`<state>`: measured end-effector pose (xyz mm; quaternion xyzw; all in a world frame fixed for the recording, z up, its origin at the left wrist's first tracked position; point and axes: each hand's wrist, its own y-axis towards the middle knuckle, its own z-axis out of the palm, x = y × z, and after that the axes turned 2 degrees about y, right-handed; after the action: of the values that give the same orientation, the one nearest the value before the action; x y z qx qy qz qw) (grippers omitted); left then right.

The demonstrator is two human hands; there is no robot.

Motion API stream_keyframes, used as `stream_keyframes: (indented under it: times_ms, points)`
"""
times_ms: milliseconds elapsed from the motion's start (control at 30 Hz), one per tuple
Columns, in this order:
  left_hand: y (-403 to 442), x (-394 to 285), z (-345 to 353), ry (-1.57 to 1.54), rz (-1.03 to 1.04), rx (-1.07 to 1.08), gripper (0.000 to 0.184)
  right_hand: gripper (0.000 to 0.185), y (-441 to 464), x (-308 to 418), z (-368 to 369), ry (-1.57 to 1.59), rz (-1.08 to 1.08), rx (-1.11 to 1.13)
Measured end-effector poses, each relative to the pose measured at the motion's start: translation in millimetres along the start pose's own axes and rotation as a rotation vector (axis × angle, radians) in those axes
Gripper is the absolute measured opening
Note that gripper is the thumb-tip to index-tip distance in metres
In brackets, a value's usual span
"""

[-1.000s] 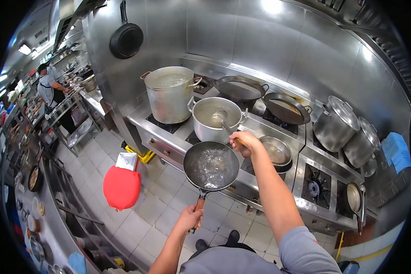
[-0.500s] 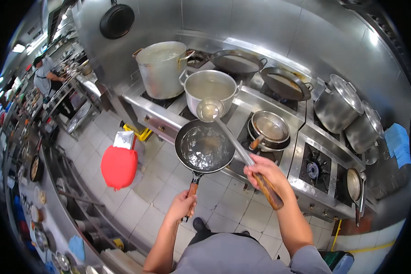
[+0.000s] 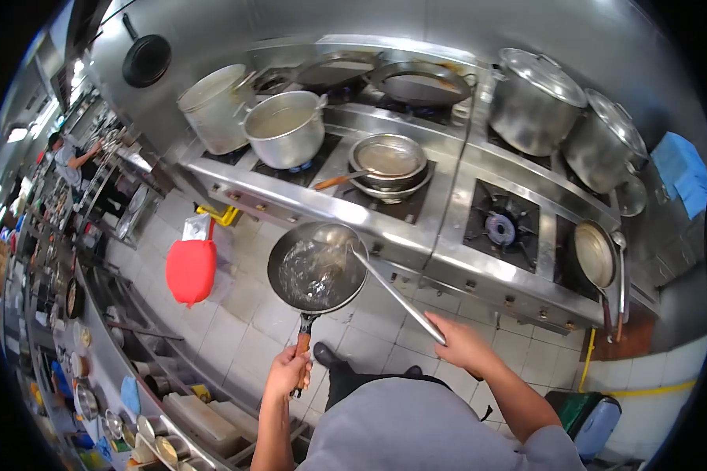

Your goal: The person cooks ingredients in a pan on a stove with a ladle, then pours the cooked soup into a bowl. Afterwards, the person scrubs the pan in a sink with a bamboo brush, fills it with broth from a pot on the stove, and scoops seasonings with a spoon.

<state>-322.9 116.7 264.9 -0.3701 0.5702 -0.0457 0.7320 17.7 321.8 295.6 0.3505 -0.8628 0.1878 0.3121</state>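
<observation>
My left hand (image 3: 289, 370) is closed around the wooden handle of a dark frying pan (image 3: 278, 276), which I hold out above the floor in front of the stove. Clear liquid glistens and ripples inside the pan. In my right hand (image 3: 459, 341) is a long-handled metal ladle (image 3: 401, 297). Its bowl hangs over or dips into the far side of the pan; which one, I cannot tell. Beyond the pan, an aluminium pot (image 3: 287, 147) with cloudy liquid stands on a burner. A strainer (image 3: 386, 155) with a wooden handle rests over a bowl beside it.
The steel stove (image 3: 440, 235) runs across the front. A bare burner (image 3: 500, 229), a tall stockpot (image 3: 212, 110), lidded pots (image 3: 536, 106) and a small pan (image 3: 595, 255) are on it. A red-lidded bin (image 3: 190, 272) stands left. Another person (image 3: 72, 166) works far left.
The ladle has moved from above the aluminium pot's near edge to the pan. I have turned rightward and come nearer the bare burner, with the pan still in my left hand.
</observation>
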Motion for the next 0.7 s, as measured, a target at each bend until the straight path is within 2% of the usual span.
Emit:
stream_keyframes:
  times_ms: [33,67,133,233,333,433,533,600,667,700]
  points:
    - [-3,10,12,0.005,0.007,0.026,0.019,0.057,-18,-22,3,0.019,0.048,-0.033]
    - [-4,22,23,0.001,-0.002,0.035,0.019,0.057,-37,-30,-6,0.007,0.064,-0.058]
    - [-3,40,50,0.009,-0.008,0.081,0.019,0.041,-75,-43,-23,0.125,0.313,0.052]
    - [-5,48,89,0.048,-0.043,0.132,0.014,0.031,-130,-79,-28,0.207,0.428,0.02]
    - [13,57,122,0.082,0.003,0.255,0.015,0.028,-173,-98,-30,0.316,0.577,-0.09]
    - [40,56,160,0.125,0.023,0.326,0.015,0.026,-212,-114,-30,0.492,0.626,-0.235]
    - [62,38,203,0.164,0.042,0.418,0.017,0.022,-259,-124,-30,0.52,0.666,-0.337]
    - [77,27,233,0.189,0.022,0.469,0.019,0.02,-297,-145,-10,0.631,0.687,-0.415]
    - [99,21,263,0.223,0.068,0.523,0.019,0.018,-328,-141,-7,0.847,0.81,-0.55]
    - [110,20,277,0.247,0.116,0.562,0.02,0.018,-340,-137,-9,0.756,0.867,-0.547]
